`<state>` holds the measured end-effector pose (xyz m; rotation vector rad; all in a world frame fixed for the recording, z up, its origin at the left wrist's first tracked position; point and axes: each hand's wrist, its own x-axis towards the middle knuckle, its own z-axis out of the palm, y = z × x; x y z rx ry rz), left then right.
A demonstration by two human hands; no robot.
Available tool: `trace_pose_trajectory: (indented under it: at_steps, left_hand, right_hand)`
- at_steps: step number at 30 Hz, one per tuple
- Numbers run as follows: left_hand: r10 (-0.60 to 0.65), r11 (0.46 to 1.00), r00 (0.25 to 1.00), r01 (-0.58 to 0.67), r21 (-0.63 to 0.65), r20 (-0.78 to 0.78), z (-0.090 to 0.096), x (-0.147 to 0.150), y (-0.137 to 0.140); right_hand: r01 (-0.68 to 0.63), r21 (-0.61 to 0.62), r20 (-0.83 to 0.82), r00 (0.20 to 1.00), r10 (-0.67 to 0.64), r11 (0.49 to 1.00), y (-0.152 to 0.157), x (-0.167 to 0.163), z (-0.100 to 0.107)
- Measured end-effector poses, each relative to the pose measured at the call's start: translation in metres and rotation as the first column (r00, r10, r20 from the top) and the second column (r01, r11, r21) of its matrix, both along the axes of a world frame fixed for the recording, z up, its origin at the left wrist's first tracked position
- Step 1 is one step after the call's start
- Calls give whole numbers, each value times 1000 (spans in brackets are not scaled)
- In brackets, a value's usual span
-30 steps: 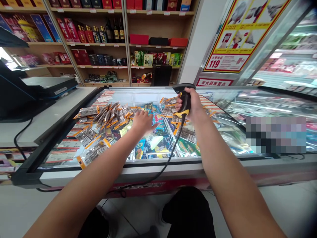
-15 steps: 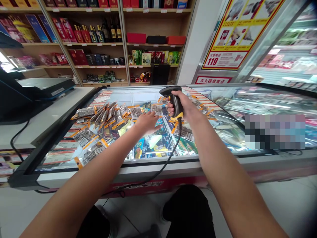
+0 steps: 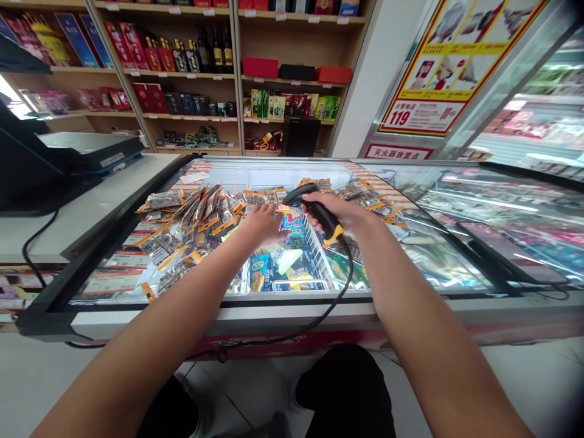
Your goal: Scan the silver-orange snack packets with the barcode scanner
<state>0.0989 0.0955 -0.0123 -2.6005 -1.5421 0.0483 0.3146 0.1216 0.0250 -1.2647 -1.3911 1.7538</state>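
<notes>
My right hand [image 3: 340,210] is wrapped round the handle of a black and yellow barcode scanner [image 3: 325,219], whose head points left over the freezer. From its base a black cable loops down past the freezer's front edge. My left hand [image 3: 263,225] is open, palm down, thumb held apart from the fingers. Its fingertips are at a small clear packet with orange edges [image 3: 277,196], just left of the scanner head; whether they touch it I cannot tell. More such packets [image 3: 207,207] lie heaped to the left on the freezer's glass top [image 3: 104,292].
Colourful frozen packs [image 3: 296,267] and a white wire basket [image 3: 319,258] show through the glass. Further packets [image 3: 360,191] lie on the right. A dark flat device [image 3: 497,249] rests at far right. A counter [image 3: 27,237] with equipment stands left; stocked shelves [image 3: 191,76] are behind.
The scanner has come down and tilted, its head now lower and nearer my left hand. My left hand has hardly moved. The whole view has shifted slightly.
</notes>
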Motion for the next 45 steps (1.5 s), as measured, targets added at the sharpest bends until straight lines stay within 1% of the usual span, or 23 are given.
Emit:
trace_pose_trajectory:
  at_steps: [4,6,9,11,14,15,17,19,21,23,24,26,28,30,32,35,37,40,42,45]
  left_hand:
    - [0,1000,1000,0,-5,-22,1,1,-2]
    - [16,1000,1000,-16,5,-2,0,2,-2]
    - [102,994,993,-104,25,62,-4,1,0]
    - [150,987,985,-154,42,89,-7,-1,1]
    - [149,980,982,-162,119,113,-9,0,1]
    - [121,980,986,-137,147,115,-9,2,1]
    - [14,988,994,-29,149,104,-9,10,1]
    - [-114,992,989,108,63,98,-10,21,1]
    - [-177,982,978,182,-41,113,-11,34,3]
    - [-184,976,975,196,-95,126,-14,42,5]
    - [-185,976,974,198,-95,129,-14,45,6]
    - [-199,977,973,207,-57,118,-15,44,6]
    - [-221,975,972,221,5,75,-13,40,0]
    - [-231,972,973,230,48,12,-9,34,-10]
    - [-218,973,975,220,71,-33,-2,29,-22]
    - [-203,972,977,210,108,-69,9,28,-35]
    - [-237,959,969,245,142,-74,14,29,-38]
    - [-288,938,957,288,192,-25,13,31,-37]
    - [-278,948,960,271,166,18,7,32,-35]
    - [-223,974,974,221,42,50,-5,35,-37]
  right_hand:
    - [17,-39,-1,1000,-17,999,-1,1,2]
    - [45,-60,-13,999,-46,997,-1,1,5]
    - [158,-48,-69,984,-161,986,0,2,11]
    - [255,-27,-155,954,-256,967,2,5,14]
    - [379,19,-301,885,-356,925,8,13,17]
    - [414,48,-337,864,-375,909,11,16,17]
    - [470,101,-391,829,-399,877,16,22,16]
    - [503,111,-426,803,-416,857,20,26,15]
    - [522,99,-438,787,-434,847,22,28,14]
    - [519,101,-429,792,-434,849,22,27,13]
    - [511,105,-426,799,-426,853,22,27,13]
    - [492,100,-435,803,-407,865,20,25,14]
    - [482,65,-450,796,-405,874,18,24,15]
    - [469,24,-443,797,-411,883,15,23,18]
    - [432,-8,-410,821,-397,902,10,22,21]
    - [326,-46,-303,896,-324,944,1,17,24]
    - [230,-61,-194,952,-237,971,-4,13,25]
    - [125,-67,-57,990,-129,990,-10,5,25]
    - [106,-66,-9,994,-106,992,-12,2,25]
    - [104,-66,56,993,-100,992,-14,2,25]
